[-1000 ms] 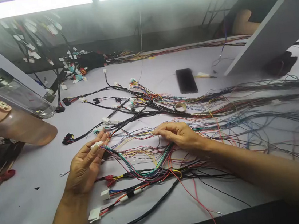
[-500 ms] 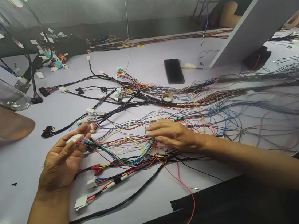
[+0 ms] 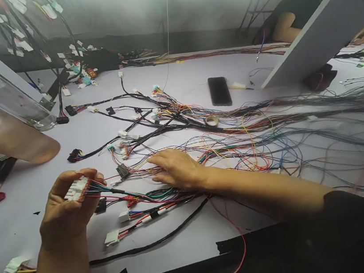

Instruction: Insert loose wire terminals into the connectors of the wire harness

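Note:
My left hand is closed round a white multi-pin connector whose coloured wires trail off to the right. My right hand lies flat on the loose wire bundle, fingers stretched toward the left, near a small grey connector. Below it lie white connectors on red and black leads and a thick black sleeved cable.
A black phone and a tape roll lie further back on the white table. A copper-coloured bottle and a clear bottle stand at the left. A slanted grey board rises at the right; another person's arm shows behind it.
My left hand drew the white connector down and left, turning its pin face up. My right hand slid left along the wires and flattened out.

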`<act>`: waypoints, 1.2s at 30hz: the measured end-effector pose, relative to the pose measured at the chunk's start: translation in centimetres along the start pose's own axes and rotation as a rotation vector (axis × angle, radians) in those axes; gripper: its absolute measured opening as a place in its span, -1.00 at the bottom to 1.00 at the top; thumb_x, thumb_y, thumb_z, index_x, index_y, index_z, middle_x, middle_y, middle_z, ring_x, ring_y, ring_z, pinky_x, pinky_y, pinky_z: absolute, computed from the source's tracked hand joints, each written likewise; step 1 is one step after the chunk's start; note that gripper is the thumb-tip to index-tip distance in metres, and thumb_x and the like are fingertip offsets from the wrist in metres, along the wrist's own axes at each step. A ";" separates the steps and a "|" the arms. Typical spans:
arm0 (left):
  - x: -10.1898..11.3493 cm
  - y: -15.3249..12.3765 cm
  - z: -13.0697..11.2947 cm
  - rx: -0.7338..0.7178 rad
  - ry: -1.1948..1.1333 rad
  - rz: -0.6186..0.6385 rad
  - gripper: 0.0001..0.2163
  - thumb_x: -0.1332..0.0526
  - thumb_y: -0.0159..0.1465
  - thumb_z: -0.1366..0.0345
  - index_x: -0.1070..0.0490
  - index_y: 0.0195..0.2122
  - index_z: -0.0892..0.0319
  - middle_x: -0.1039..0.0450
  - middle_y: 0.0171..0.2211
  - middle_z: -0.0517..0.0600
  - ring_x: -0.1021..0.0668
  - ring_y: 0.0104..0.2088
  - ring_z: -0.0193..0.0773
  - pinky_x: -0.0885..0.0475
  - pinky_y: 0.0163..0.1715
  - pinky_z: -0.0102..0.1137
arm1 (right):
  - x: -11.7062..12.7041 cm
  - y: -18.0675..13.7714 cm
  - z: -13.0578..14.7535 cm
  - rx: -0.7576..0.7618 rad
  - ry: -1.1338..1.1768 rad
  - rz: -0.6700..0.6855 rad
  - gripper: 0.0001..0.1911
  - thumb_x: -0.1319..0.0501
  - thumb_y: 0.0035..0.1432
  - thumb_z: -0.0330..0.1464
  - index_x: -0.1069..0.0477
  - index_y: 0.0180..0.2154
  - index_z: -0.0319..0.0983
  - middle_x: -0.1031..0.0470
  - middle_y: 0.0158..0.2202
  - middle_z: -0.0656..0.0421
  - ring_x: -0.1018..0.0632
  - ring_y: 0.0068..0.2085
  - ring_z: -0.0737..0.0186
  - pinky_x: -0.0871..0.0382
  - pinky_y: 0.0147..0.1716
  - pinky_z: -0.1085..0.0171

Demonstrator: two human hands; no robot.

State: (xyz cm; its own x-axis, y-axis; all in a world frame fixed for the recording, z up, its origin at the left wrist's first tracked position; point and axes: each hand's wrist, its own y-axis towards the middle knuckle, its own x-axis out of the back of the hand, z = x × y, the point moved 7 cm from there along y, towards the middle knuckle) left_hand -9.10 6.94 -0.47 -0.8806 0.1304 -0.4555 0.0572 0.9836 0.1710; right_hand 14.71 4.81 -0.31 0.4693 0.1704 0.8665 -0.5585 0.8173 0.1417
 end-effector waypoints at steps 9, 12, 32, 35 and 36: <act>-1.8 -0.1 -0.1 -0.035 0.019 0.242 -0.66 -0.46 -0.03 0.29 -0.51 -0.21 0.22 -0.55 -0.26 0.06 -0.58 -0.27 -0.13 -0.57 -0.12 -0.07 | -1.0 -1.8 -0.3 0.109 0.007 -0.070 -0.70 -0.27 0.25 -0.35 -0.45 0.01 -0.29 -0.48 0.03 0.07 -0.44 -0.03 0.11 -0.28 -0.04 0.16; -2.2 0.0 -0.2 -0.042 -0.009 0.287 -0.66 -0.45 -0.01 0.29 -0.52 -0.20 0.21 -0.55 -0.27 0.04 -0.57 -0.28 -0.16 -0.58 -0.12 -0.13 | 0.0 -1.6 -0.3 0.104 0.015 -0.150 -0.77 -0.16 0.34 -0.31 -0.49 -0.07 -0.29 -0.51 -0.06 0.09 -0.44 -0.08 0.16 -0.24 -0.08 0.19; -1.7 -0.1 0.4 0.008 0.043 0.261 -0.67 -0.45 0.00 0.24 -0.53 -0.19 0.11 -0.55 -0.27 0.02 -0.55 -0.24 -0.13 -0.55 -0.12 -0.19 | 0.1 2.9 1.3 0.002 -0.072 -0.039 -0.57 -0.14 0.33 -0.10 -0.40 0.05 -0.27 -0.48 -0.01 0.07 -0.42 -0.03 0.08 -0.21 -0.11 0.17; -1.8 -0.1 0.2 0.014 0.040 0.251 -0.66 -0.47 -0.03 0.21 -0.54 -0.20 0.09 -0.55 -0.27 -0.02 -0.55 -0.24 -0.14 -0.54 -0.13 -0.22 | -0.4 4.7 2.2 -0.042 -0.139 -0.027 -0.37 -0.13 0.25 0.07 -0.36 0.08 -0.32 -0.49 -0.05 0.01 -0.42 -0.05 -0.01 -0.23 -0.12 0.10; -1.8 -0.1 0.2 0.020 0.036 0.241 -0.66 -0.47 -0.03 0.21 -0.54 -0.20 0.08 -0.55 -0.27 -0.03 -0.55 -0.24 -0.14 -0.55 -0.14 -0.23 | -0.7 5.2 2.5 -0.053 -0.159 -0.029 -0.31 -0.11 0.23 0.11 -0.36 0.08 -0.35 -0.50 -0.07 -0.01 -0.43 -0.06 -0.03 -0.23 -0.12 0.07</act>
State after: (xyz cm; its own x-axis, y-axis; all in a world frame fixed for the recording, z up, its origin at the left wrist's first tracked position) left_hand -7.40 6.61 0.11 -0.8565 0.3578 -0.3721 0.2768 0.9268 0.2539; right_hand 9.77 7.58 1.03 0.3685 0.0604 0.9277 -0.5074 0.8492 0.1463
